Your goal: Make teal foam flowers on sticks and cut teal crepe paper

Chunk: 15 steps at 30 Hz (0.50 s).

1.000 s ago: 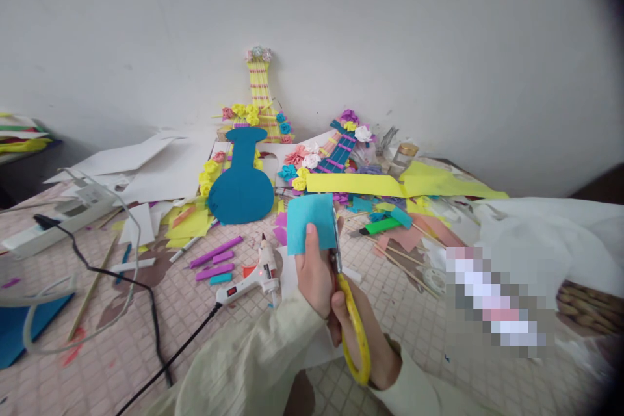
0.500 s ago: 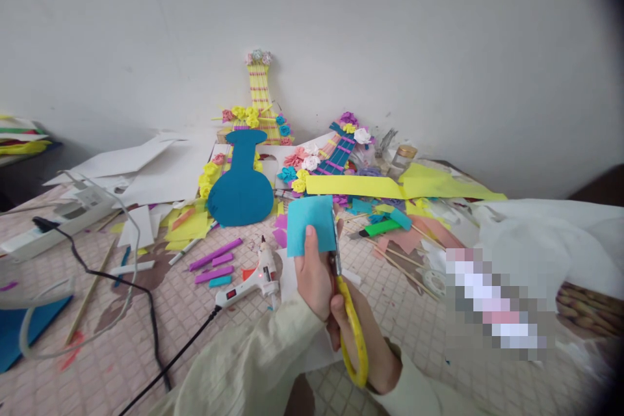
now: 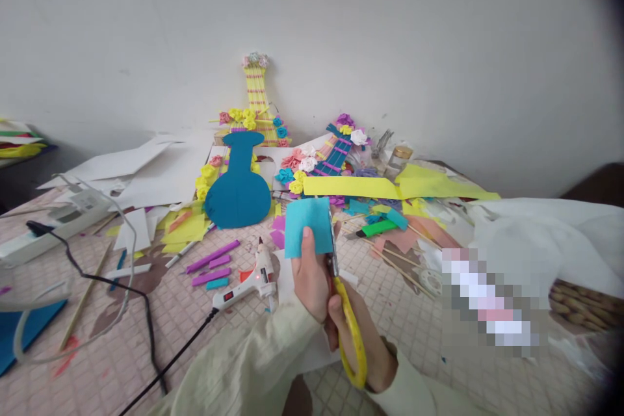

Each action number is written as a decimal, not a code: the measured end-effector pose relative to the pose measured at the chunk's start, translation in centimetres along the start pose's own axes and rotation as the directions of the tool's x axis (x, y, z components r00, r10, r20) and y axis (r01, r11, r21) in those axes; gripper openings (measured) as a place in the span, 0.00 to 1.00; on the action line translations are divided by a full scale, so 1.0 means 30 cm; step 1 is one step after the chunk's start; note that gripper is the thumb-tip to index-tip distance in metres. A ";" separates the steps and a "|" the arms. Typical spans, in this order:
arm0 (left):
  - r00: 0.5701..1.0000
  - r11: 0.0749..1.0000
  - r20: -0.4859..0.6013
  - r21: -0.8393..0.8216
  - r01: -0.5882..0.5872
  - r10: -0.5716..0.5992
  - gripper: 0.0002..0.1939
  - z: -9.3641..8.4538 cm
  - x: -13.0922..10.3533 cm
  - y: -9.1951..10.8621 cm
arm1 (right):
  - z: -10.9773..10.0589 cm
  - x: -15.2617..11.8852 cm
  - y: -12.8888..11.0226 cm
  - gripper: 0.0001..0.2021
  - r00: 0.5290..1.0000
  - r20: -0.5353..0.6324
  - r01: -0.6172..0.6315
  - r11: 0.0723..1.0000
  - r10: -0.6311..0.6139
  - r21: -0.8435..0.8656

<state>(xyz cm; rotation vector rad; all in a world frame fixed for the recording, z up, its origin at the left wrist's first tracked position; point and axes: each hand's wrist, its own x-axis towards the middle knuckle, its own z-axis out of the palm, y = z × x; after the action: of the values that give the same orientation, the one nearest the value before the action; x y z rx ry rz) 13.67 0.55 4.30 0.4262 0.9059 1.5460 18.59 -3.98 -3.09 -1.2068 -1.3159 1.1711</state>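
Note:
A light blue square of paper (image 3: 318,224) is pinched in my left hand (image 3: 311,276), the thumb lying on its front face. My right hand (image 3: 358,331) grips yellow-handled scissors (image 3: 351,325), whose blades point up along the right edge of the square. Both hands are close together over the table. Behind them a dark blue vase-shaped piece (image 3: 238,192) stands in front of a yellow woven vase (image 3: 255,88) with paper flowers. Left of my hands lies a white glue gun (image 3: 253,279) with its small light on.
Purple rolled strips (image 3: 213,257) lie near the glue gun. A power strip (image 3: 53,227) and cables are at left. A yellow paper strip (image 3: 351,186), a green cutter (image 3: 379,228), sticks and a white plastic bag (image 3: 517,240) are at right.
The view has shifted slightly, so the table items sit a little further left. Both hands keep their hold on the blue square and the scissors.

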 end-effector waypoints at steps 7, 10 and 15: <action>0.994 0.992 -0.109 0.124 0.011 0.003 0.28 -0.020 0.003 0.000 | -0.004 -0.002 -0.001 0.26 1.000 -0.025 0.014 1.000 -0.014 0.000; 1.000 1.000 0.028 0.019 -0.008 0.007 0.27 -0.029 0.009 -0.010 | -0.003 -0.002 -0.014 0.25 0.995 -0.069 0.064 0.997 -0.067 -0.037; 0.992 0.998 0.127 -0.059 0.031 -0.023 0.26 -0.037 0.019 -0.031 | -0.008 -0.001 -0.019 0.23 0.996 -0.033 0.084 0.995 -0.085 -0.050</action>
<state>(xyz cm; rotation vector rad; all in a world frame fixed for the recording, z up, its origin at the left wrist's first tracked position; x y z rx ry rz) 13.36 0.73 2.77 0.4604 0.7619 1.5009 18.79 -4.03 -2.51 -1.1900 -1.3628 1.0585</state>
